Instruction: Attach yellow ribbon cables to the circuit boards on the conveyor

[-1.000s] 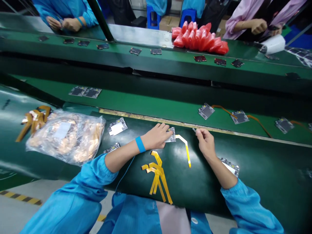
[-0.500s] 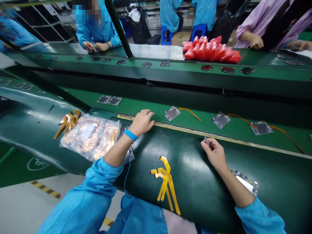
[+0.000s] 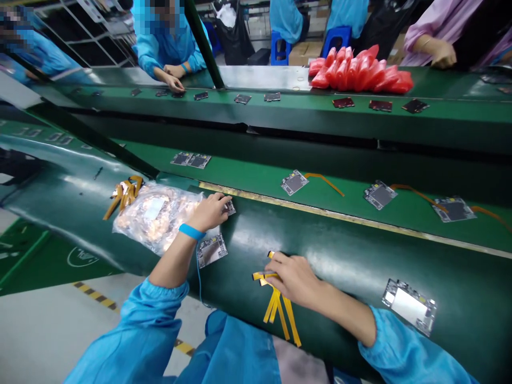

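Note:
My left hand (image 3: 208, 212) has its fingers bent over a circuit board (image 3: 230, 207) on the green bench; most of that board is hidden beneath them. Close to the left wrist lies another circuit board (image 3: 213, 250). My right hand (image 3: 298, 277) reaches over a small fan of yellow flex cables (image 3: 276, 306), thumb and fingers closed on the upper end of one. The cables' lower ends point toward my body. To the right of my right forearm rests a circuit board with a bright silver plate (image 3: 410, 305).
A clear plastic bag (image 3: 160, 213) and loose orange flex cables (image 3: 125, 194) lie left. Beyond the bench's ledge (image 3: 320, 214), boards with cables (image 3: 295, 182) sit on the green conveyor (image 3: 248, 173). Red bags (image 3: 360, 72) and co-workers are on the far side.
My right hand has moved left from near the ledge down to the yellow flex cables. My left hand has drawn back from the ledge onto the circuit board. The camera view has shifted slightly.

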A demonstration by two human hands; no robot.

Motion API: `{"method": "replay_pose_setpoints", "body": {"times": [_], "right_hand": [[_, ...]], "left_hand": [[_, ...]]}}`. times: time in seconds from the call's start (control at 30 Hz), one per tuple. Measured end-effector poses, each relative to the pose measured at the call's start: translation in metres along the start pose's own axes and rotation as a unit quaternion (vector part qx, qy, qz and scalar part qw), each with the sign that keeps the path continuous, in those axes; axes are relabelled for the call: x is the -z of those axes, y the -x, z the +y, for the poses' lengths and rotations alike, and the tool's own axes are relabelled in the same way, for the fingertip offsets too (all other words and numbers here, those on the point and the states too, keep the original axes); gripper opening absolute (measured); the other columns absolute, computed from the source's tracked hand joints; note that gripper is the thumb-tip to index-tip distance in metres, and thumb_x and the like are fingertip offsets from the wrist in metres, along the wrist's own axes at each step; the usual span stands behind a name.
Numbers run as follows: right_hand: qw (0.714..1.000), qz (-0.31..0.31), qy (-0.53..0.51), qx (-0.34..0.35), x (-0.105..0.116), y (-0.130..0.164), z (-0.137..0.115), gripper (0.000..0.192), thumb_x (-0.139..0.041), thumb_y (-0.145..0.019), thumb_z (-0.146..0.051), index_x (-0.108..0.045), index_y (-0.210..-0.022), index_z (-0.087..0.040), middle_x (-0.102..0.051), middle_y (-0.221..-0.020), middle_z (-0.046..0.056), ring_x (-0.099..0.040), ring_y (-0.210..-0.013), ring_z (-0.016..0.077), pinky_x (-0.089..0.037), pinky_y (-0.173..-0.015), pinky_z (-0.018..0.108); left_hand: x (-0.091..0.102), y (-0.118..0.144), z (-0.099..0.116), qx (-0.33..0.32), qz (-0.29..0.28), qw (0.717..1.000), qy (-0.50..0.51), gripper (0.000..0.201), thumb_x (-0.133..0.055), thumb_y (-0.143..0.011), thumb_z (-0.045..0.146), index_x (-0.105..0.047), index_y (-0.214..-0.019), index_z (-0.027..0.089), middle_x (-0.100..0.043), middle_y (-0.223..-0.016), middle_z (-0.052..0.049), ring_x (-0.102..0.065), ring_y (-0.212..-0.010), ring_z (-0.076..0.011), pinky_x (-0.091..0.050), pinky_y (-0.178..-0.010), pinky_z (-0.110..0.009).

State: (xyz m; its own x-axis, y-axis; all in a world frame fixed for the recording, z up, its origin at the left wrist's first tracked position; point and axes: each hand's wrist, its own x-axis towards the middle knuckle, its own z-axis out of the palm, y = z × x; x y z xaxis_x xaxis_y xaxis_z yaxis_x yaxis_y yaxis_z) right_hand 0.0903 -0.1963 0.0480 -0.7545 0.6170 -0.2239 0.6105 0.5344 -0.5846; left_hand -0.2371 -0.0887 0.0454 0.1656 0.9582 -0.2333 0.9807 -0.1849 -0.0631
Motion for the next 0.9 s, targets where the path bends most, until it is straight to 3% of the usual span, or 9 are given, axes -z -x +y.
{"method": "replay_pose_setpoints", "body": {"times": [0.17,0.37,0.7,0.9], "right_hand": [[0.995,-0.047,0.092,0.002,-0.007,-0.006,-0.005,0.022,-0.061,-0.103,-0.031,-0.071,-0.120,-0.019,-0.069,-0.127,0.011,-0.073,-0.088,0.0215,-0.051,-0.072,0.030],[0.990,-0.070,0.117,0.025,-0.011,-0.012,-0.001,0.021,-0.056,-0.107,-0.029,-0.072,-0.111,-0.017,-0.071,-0.121,0.011,-0.073,-0.088,0.0221,-0.051,-0.067,0.030],[0.999,-0.025,0.001,0.021,-0.010,-0.003,0.013,0.017,-0.061,-0.106,-0.034,-0.072,-0.111,-0.021,-0.079,-0.108,0.005,-0.074,-0.091,0.0200,-0.046,-0.076,0.028],[0.998,-0.003,-0.064,0.021,-0.005,0.005,0.017,0.017,-0.061,-0.106,-0.034,-0.073,-0.112,-0.024,-0.081,-0.107,0.003,-0.075,-0.091,0.0199,-0.046,-0.079,0.028]], "left_hand": [[0.003,0.001,0.000,-0.023,-0.004,1.000,-0.007,0.060,-0.059,-0.088,0.025,-0.056,-0.148,0.015,-0.061,-0.135,-0.018,-0.063,-0.121,-0.0344,-0.054,-0.100,-0.044],[0.002,0.006,-0.001,-0.033,-0.005,0.999,-0.015,0.066,-0.064,-0.085,0.030,-0.054,-0.149,0.014,-0.058,-0.138,-0.020,-0.061,-0.122,-0.0379,-0.053,-0.101,-0.048],[0.007,0.004,0.004,-0.030,0.012,0.999,-0.010,0.064,-0.066,-0.085,0.026,-0.053,-0.146,0.014,-0.061,-0.134,-0.020,-0.062,-0.122,-0.0367,-0.052,-0.100,-0.047],[0.026,0.002,0.040,-0.109,0.046,0.993,0.009,0.061,-0.064,-0.085,0.024,-0.051,-0.144,0.013,-0.062,-0.135,-0.020,-0.059,-0.127,-0.0368,-0.049,-0.100,-0.047]]}}
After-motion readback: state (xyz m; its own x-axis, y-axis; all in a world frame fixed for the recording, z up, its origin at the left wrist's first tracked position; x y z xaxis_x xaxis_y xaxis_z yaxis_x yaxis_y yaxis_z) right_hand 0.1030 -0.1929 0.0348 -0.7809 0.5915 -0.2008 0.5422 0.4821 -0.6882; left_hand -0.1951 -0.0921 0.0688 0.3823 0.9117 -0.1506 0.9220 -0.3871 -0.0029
